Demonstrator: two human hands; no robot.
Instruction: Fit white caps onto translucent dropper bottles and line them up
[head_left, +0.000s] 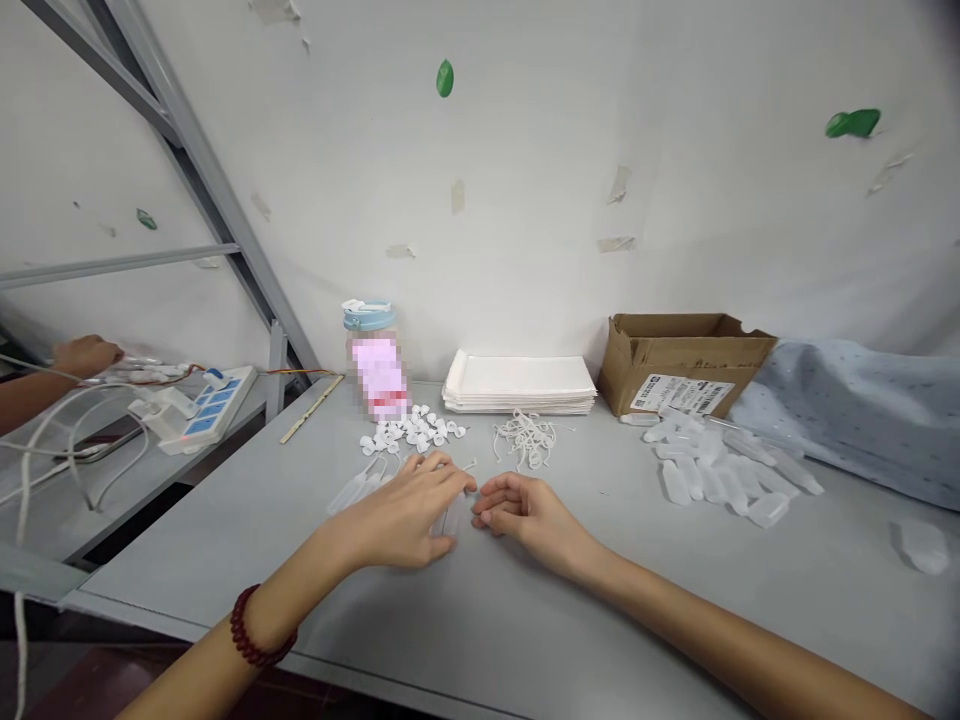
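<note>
My left hand [416, 508] arches low over the table, thumb and fingers apart. Between them shows a translucent plastic sleeve [450, 516], partly hidden by the hand; whether the fingertips touch it is unclear. Close by, my right hand [536, 520] has loosely curled fingers, and nothing can be seen in it. Several similar clear sleeves with strings [349, 494] lie left of my left hand. Small white round pieces [420, 430] are scattered just beyond it. A tangle of white strings [527, 437] lies behind my right hand.
Loose frosted sleeves [720, 470] are heaped at right before a cardboard box [686, 365]. A white stack [521, 382] and a blurred pink item [380, 375] stand near the wall. A power strip [214, 410], cables and another person's hand [86, 355] are at left.
</note>
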